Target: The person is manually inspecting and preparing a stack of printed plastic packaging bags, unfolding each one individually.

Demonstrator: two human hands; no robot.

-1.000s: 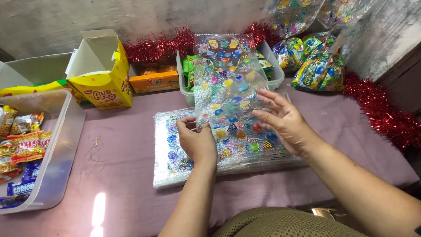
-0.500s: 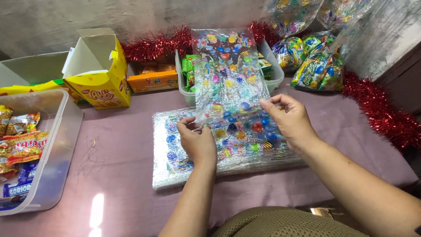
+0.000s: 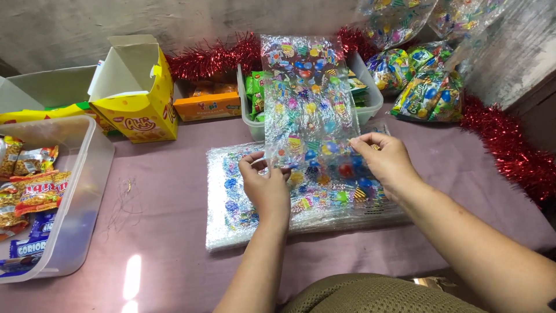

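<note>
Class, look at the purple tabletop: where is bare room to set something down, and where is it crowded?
Bare cloth lies between the clear tub and the bag stack, and right of the stack toward the red tinsel. The back edge is crowded with the yellow carton and the white bin.

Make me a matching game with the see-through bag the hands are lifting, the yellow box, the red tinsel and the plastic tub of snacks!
Things:
1. printed clear bag
2. yellow carton
3. red tinsel
4. clear plastic tub

Places or states:
A. along the wall at the back of the table
B. at the left edge, with snack packets inside
C. pinched at its lower edge by the left hand and right hand
D. standing with its top flaps open

Pairs: 1-C, 2-D, 3-A, 4-B
</note>
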